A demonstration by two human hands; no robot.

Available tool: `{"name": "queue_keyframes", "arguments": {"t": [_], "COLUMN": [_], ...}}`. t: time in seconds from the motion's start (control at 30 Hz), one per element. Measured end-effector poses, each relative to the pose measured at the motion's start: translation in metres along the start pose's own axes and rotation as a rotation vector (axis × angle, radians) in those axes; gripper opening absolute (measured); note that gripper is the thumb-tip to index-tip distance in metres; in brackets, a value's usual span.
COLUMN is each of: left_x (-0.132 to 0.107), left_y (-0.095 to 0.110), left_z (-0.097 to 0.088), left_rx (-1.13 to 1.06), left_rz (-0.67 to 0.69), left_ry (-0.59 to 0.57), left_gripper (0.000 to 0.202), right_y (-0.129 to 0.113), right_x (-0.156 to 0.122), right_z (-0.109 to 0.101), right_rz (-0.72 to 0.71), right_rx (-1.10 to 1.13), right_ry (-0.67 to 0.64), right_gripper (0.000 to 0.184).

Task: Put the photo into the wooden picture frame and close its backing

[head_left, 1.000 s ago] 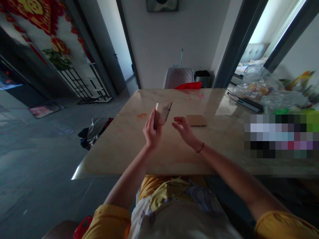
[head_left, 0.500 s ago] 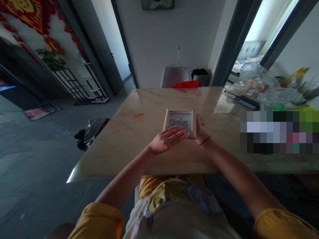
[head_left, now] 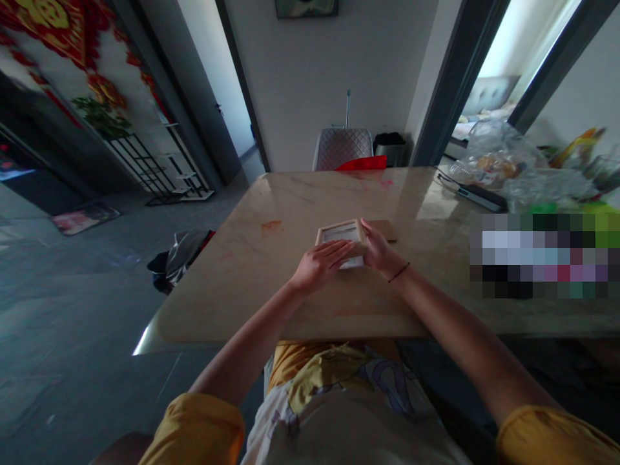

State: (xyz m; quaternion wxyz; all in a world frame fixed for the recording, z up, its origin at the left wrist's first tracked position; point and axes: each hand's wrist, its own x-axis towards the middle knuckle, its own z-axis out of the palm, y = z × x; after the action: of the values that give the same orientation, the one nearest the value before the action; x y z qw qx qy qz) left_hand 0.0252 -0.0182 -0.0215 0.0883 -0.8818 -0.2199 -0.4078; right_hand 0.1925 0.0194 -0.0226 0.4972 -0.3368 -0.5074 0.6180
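Observation:
A small wooden picture frame (head_left: pixel 339 232) lies flat on the marble table (head_left: pixel 271 284) in front of me. My left hand (head_left: pixel 320 263) rests on its near side with the fingers stretched flat over the white inside. My right hand (head_left: pixel 376 245) curls round the frame's right edge and grips it. A brown backing board (head_left: pixel 387 228) lies on the table just behind my right hand.
A chair (head_left: pixel 341 147) with a red item stands at the table's far side. Clear plastic bags (head_left: pixel 504 161), a dark flat device (head_left: pixel 472 196) and other clutter fill the right end. A bundle of bags (head_left: pixel 181 252) sits on the floor at left.
A second ago my left hand held the frame upright, on edge. Both hands then tipped it down, and now it lies flat on the table with both hands on it.

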Motion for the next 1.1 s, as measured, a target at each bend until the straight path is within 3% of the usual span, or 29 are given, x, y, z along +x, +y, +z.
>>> {"name": "queue_keyframes", "arguments": {"t": [0.2, 0.37, 0.53, 0.7, 0.87, 1.1], "left_x": [0.0, 0.003, 0.006, 0.008, 0.006, -0.003], "left_y": [-0.001, -0.001, -0.008, -0.017, -0.023, -0.034], "left_z": [-0.001, -0.006, -0.011, -0.01, -0.012, -0.008], "left_rx": [-0.054, -0.165, -0.346, -0.585, -0.756, -0.802], "left_rz": [-0.117, -0.407, -0.713, -0.818, -0.897, -1.122], "left_ry": [0.046, 0.244, 0.476, 0.666, 0.677, 0.658], "left_gripper": [0.041, 0.043, 0.045, 0.045, 0.048, 0.04], "right_y": [-0.006, -0.008, -0.008, -0.012, -0.019, -0.018], "right_x": [0.0, -0.005, -0.008, -0.008, -0.011, -0.01], "right_z": [-0.003, -0.007, -0.008, -0.003, 0.003, 0.0], "right_rz": [0.178, 0.155, 0.133, 0.173, 0.188, 0.165], "right_rx": [0.225, 0.271, 0.229, 0.256, 0.29, 0.311], "right_ry": [-0.071, -0.003, -0.019, -0.014, 0.052, 0.081], "right_gripper": [0.036, 0.018, 0.033, 0.041, 0.04, 0.042]}}
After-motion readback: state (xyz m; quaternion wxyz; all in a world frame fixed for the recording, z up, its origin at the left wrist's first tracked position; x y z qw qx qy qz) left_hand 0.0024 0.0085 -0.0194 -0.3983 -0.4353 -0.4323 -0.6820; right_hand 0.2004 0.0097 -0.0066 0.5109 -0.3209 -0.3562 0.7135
